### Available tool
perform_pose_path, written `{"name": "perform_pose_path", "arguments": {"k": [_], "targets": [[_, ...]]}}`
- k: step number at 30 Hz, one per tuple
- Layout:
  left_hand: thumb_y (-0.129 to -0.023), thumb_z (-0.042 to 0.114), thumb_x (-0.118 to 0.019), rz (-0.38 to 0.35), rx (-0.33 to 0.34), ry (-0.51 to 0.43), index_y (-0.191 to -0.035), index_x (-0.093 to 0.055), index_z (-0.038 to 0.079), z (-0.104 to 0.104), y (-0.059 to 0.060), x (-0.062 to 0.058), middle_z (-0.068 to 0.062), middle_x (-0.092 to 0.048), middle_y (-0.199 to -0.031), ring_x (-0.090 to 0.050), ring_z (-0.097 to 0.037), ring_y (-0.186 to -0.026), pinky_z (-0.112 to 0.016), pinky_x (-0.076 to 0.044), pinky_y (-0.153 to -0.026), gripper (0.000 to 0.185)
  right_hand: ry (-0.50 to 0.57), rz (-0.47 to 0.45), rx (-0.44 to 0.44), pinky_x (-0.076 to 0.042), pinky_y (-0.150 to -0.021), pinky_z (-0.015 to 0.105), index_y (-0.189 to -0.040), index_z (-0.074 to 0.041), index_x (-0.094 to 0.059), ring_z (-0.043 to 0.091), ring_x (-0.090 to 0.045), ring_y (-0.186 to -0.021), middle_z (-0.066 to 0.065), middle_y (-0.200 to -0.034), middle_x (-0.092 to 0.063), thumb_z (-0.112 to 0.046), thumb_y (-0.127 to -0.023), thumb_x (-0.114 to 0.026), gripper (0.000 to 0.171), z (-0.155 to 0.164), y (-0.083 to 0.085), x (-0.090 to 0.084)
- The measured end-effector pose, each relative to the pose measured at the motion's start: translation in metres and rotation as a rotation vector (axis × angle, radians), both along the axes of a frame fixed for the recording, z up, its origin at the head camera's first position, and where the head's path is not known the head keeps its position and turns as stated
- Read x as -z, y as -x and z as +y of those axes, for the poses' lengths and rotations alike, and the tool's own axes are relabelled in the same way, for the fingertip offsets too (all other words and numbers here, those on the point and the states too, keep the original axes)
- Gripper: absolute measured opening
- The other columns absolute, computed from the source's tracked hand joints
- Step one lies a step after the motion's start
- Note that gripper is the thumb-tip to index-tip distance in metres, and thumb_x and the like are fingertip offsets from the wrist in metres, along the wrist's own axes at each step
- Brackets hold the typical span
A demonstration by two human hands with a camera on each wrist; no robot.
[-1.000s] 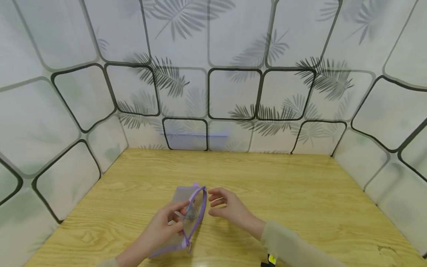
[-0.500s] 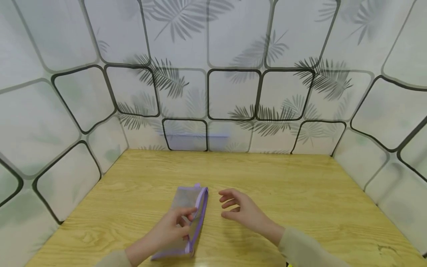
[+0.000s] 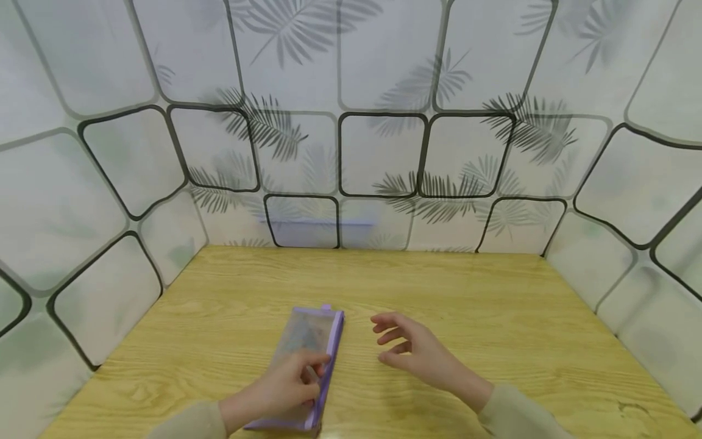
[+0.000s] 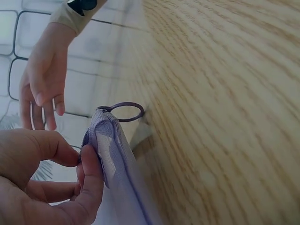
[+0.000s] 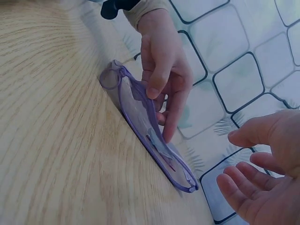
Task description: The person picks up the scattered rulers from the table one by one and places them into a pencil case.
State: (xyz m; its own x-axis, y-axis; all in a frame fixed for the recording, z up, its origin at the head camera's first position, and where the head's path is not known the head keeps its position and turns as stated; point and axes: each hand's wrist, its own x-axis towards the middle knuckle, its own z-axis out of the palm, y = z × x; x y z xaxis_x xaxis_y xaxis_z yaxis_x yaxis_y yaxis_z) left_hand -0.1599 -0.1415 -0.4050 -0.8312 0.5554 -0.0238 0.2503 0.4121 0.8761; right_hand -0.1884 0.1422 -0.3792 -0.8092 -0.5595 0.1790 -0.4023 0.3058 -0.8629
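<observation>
A see-through zip pouch [image 3: 307, 323] with lavender edging lies on the table, left of centre. Thumb and fingers of my left hand [image 3: 287, 384] pinch its upper edge near the zip. The right wrist view shows the mouth parted, with a blue-grey item [image 5: 160, 145] inside; its kind is unclear. A ring pull [image 4: 127, 111] hangs at the near end of the zip. To the right of the pouch, apart from it, my right hand [image 3: 414, 350] hovers over the table with loosely bent fingers and nothing in its grasp.
The wooden table [image 3: 466, 292] runs back to a curtain [image 3: 384, 152] printed with leaves and rounded squares. This curtain also closes in the left and right sides.
My right hand has drawn back to the right, away from the pouch. My left hand has moved slightly right, and the wide gaping mouth of the pouch has folded down nearly flat.
</observation>
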Motion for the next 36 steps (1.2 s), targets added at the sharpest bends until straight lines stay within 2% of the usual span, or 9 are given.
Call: {"name": "perform_pose_path", "arguments": {"k": [7,12,15,22,28,32,36], "targets": [[-0.079,-0.008,-0.06,0.043,0.032,0.044,-0.132,-0.045,-0.022,0.0,-0.001,0.004,-0.01,-0.056,-0.101,-0.056,0.001,-0.063,-0.013,-0.052,-0.055,0.057,-0.004,0.055,0.015,-0.058,-0.087,0.023,-0.14,-0.011,-0.05,0.017,-0.064,-0.108,0.016,-0.13,-0.058,-0.02,-0.091,-0.07,0.054,0.005,0.0,0.002],[-0.081,-0.007,-0.061,0.068,0.045,0.083,-0.135,-0.043,-0.021,0.0,0.001,0.004,-0.01,-0.057,-0.105,-0.056,0.002,-0.064,-0.013,-0.052,-0.055,0.059,0.009,0.057,0.01,-0.057,-0.087,0.024,-0.14,-0.011,-0.05,0.018,-0.064,-0.109,0.017,-0.131,-0.057,-0.021,-0.092,-0.068,0.052,0.007,-0.002,0.003],[-0.082,-0.005,-0.061,0.072,0.048,0.099,-0.137,-0.042,-0.02,0.002,0.003,0.005,-0.009,-0.058,-0.107,-0.055,0.001,-0.066,-0.015,-0.051,-0.055,0.059,0.002,0.053,0.011,-0.057,-0.086,0.024,-0.14,-0.012,-0.05,0.014,-0.064,-0.109,0.016,-0.132,-0.057,-0.022,-0.094,-0.066,0.05,0.009,-0.004,0.001],[-0.082,-0.004,-0.063,0.133,0.045,0.116,-0.134,-0.045,-0.02,0.006,0.009,0.008,-0.009,-0.063,-0.103,-0.053,0.003,-0.067,-0.015,-0.048,-0.054,0.058,-0.031,0.074,0.012,-0.057,-0.084,0.024,-0.14,-0.014,-0.051,0.009,-0.063,-0.107,0.015,-0.131,-0.058,-0.025,-0.096,-0.063,0.047,0.014,-0.008,-0.005],[-0.081,0.0,-0.069,0.176,0.117,0.169,-0.139,-0.042,-0.017,0.006,0.015,0.007,-0.009,-0.064,-0.109,-0.06,0.002,-0.081,-0.013,-0.054,-0.069,0.066,-0.026,0.052,0.003,-0.056,-0.084,0.023,-0.139,-0.011,-0.05,0.006,-0.063,-0.107,0.018,-0.132,-0.057,-0.022,-0.097,-0.061,0.045,0.021,-0.012,-0.002],[-0.081,0.005,-0.073,0.214,0.153,0.238,-0.143,-0.039,-0.014,0.006,0.018,0.005,-0.006,-0.063,-0.112,-0.059,0.001,-0.085,-0.012,-0.054,-0.073,0.073,-0.03,0.043,0.006,-0.056,-0.084,0.023,-0.139,-0.012,-0.05,0.008,-0.063,-0.109,0.019,-0.134,-0.056,-0.023,-0.097,-0.06,0.045,0.025,-0.014,0.0],[-0.082,0.017,-0.078,0.319,0.166,0.36,-0.146,-0.04,-0.007,0.005,0.017,0.004,-0.005,-0.061,-0.12,-0.058,-0.004,-0.097,-0.016,-0.053,-0.08,0.078,-0.039,0.033,0.014,-0.056,-0.083,0.024,-0.14,-0.012,-0.05,0.014,-0.063,-0.11,0.02,-0.135,-0.055,-0.024,-0.098,-0.06,0.045,0.03,-0.015,0.001]]}}
